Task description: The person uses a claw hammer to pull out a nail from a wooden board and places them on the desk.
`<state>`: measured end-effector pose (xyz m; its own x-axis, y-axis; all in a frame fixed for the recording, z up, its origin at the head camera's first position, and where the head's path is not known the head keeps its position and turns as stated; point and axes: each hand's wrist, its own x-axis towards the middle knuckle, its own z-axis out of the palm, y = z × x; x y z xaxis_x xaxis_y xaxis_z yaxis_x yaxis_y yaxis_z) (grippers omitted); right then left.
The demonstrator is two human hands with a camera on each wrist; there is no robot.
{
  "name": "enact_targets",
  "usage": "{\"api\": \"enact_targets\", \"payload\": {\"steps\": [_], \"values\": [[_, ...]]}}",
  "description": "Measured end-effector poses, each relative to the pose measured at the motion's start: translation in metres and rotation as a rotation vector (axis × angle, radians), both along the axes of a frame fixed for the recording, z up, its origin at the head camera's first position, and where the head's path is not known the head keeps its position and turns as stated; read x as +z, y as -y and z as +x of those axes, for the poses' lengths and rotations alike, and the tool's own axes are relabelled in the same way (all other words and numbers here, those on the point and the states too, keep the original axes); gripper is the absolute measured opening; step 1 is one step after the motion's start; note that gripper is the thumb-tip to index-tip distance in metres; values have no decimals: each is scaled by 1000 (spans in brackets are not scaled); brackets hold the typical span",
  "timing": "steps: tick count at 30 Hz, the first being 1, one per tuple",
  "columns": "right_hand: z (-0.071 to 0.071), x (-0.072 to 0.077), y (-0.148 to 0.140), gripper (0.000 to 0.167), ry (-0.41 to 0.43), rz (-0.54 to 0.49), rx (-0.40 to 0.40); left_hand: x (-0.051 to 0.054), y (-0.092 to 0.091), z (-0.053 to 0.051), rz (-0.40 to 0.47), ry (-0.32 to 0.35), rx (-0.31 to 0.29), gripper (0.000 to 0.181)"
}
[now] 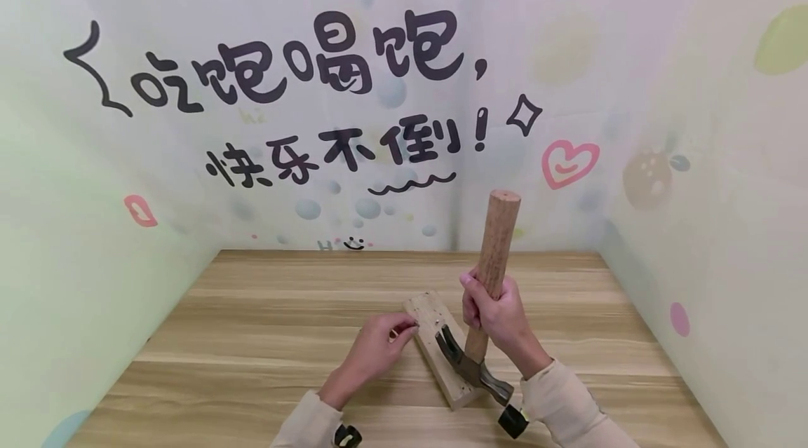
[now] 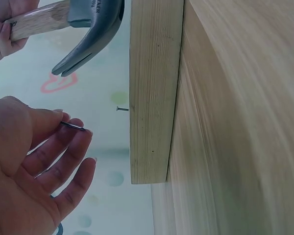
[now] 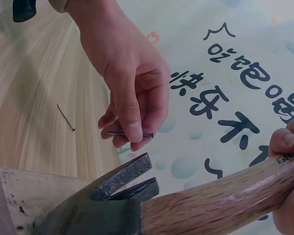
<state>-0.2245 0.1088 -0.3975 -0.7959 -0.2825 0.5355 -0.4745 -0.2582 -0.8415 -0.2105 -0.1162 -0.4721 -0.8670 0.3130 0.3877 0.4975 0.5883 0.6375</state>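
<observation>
My left hand (image 1: 372, 344) pinches a thin nail (image 2: 72, 126) between thumb and fingers, left of a wooden block (image 1: 424, 308). The right hand (image 1: 501, 315) grips the wooden handle of a claw hammer (image 1: 499, 238), handle end up. The metal hammer head (image 2: 95, 19) hangs low over the block, its claw toward the left hand; a small gap from the wood shows in the left wrist view. One nail (image 2: 122, 109) stands partly driven into the block's top face, its head sticking out. Dark small marks dot that face in the head view.
A loose nail (image 3: 65, 117) lies on the wood-grain table (image 1: 252, 336). Behind the table hangs a pale wall sheet (image 1: 303, 224) with black lettering and coloured drawings; side walls close in left and right. Dark wrist devices (image 1: 513, 421) sit near the sleeves.
</observation>
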Motion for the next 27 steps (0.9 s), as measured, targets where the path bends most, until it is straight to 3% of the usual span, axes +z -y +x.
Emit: {"api": "enact_targets", "payload": {"steps": [6, 12, 18, 27], "values": [[-1, -3, 1, 24, 27, 20, -23, 1, 8, -1, 22, 18, 37, 11], [-3, -4, 2, 26, 22, 37, -46, 0, 24, -3, 13, 55, 139, 10], [-4, -4, 3, 25, 19, 29, -44, -7, 52, -5, -23, 79, 275, 8], [-5, -6, 5, 24, 25, 48, -49, -20, 79, -4, -36, 154, 351, 7]]}}
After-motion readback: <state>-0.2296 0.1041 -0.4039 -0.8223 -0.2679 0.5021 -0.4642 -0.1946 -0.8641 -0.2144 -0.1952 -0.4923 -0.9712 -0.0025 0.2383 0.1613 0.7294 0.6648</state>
